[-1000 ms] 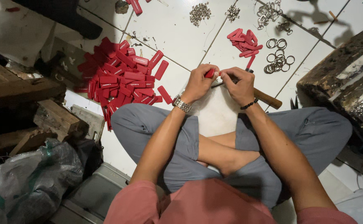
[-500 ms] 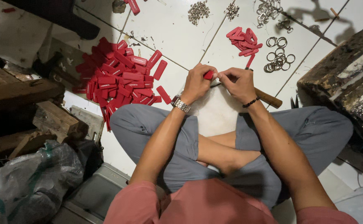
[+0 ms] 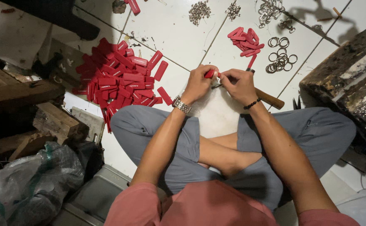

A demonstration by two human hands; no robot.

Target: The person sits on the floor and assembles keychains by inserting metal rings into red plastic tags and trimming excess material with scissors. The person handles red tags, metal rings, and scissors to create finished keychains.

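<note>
Centrally, left hand (image 3: pixel 197 83) and right hand (image 3: pixel 238 83) pinch one red tag (image 3: pixel 209 74) for steadiness; tag pile (image 3: pixel 116 81) at ten o'clock.

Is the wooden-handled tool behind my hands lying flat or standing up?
Lying flat: the wooden handle rests on the white floor tiles, partly hidden behind the right hand.
</note>
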